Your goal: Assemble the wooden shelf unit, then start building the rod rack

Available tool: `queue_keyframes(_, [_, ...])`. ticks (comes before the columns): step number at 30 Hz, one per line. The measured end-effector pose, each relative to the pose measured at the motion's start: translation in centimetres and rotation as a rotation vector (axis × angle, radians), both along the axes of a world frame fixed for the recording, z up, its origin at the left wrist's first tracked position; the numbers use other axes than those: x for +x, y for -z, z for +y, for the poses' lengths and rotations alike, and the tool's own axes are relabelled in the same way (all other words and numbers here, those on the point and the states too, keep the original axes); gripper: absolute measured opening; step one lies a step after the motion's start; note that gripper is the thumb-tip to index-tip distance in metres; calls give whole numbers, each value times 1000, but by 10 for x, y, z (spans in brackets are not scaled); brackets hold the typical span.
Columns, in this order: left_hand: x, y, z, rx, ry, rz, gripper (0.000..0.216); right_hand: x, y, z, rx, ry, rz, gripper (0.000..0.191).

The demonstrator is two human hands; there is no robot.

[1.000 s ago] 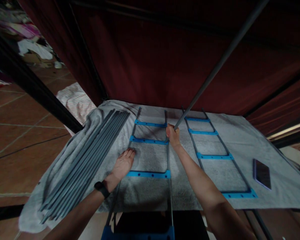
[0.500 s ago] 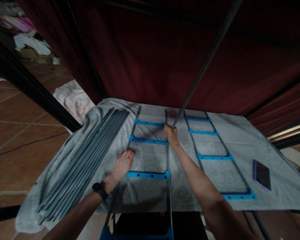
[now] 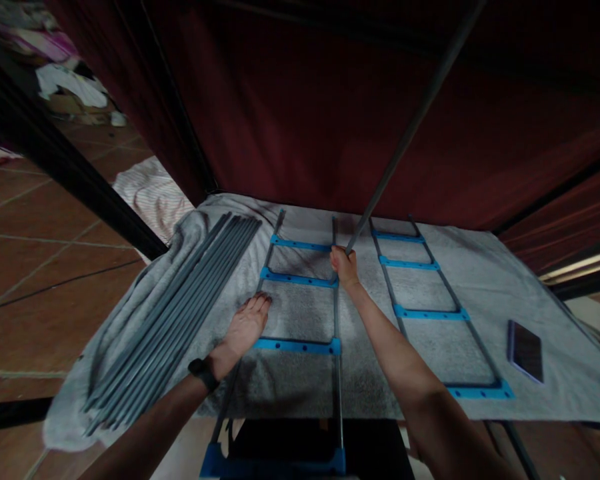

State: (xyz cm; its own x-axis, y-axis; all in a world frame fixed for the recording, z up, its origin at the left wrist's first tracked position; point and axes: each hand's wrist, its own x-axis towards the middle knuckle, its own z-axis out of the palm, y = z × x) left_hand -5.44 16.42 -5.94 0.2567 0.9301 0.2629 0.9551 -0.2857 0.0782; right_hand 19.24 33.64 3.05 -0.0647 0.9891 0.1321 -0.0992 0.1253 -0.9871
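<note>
My right hand (image 3: pixel 345 265) is closed around a long grey pole (image 3: pixel 405 143). The pole slants up to the right, and its lower end is at the right end of a blue crosspiece (image 3: pixel 300 277) of the ladder-like frame in front of me. My left hand (image 3: pixel 251 321) lies over that frame's left grey rail, between two blue crosspieces, with its fingers stretched out. Lower on the same frame are another blue crosspiece (image 3: pixel 297 345) and a nearest one (image 3: pixel 275 463) that overhangs the table edge.
A second frame with blue crosspieces (image 3: pixel 433 314) lies on the right. Beyond it is a phone (image 3: pixel 525 350). Several loose grey poles (image 3: pixel 180 320) lie on the left of the grey towel (image 3: pixel 370 373). Dark red curtains (image 3: pixel 300 133) hang behind, with a black post (image 3: pixel 80 163) on the left.
The view has shifted very slightly. Both hands and the pole stay in almost the same place on the frame.
</note>
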Motion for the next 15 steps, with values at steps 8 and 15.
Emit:
queue_keyframes(8, [5, -10, -1, -84, -43, 43, 37, -6, -4, -1, 20, 89, -51, 42])
queue_keyframes(15, [8, -21, -3, -114, -52, 73, 37, 6, 0, -21, 56, 145, -202, 20])
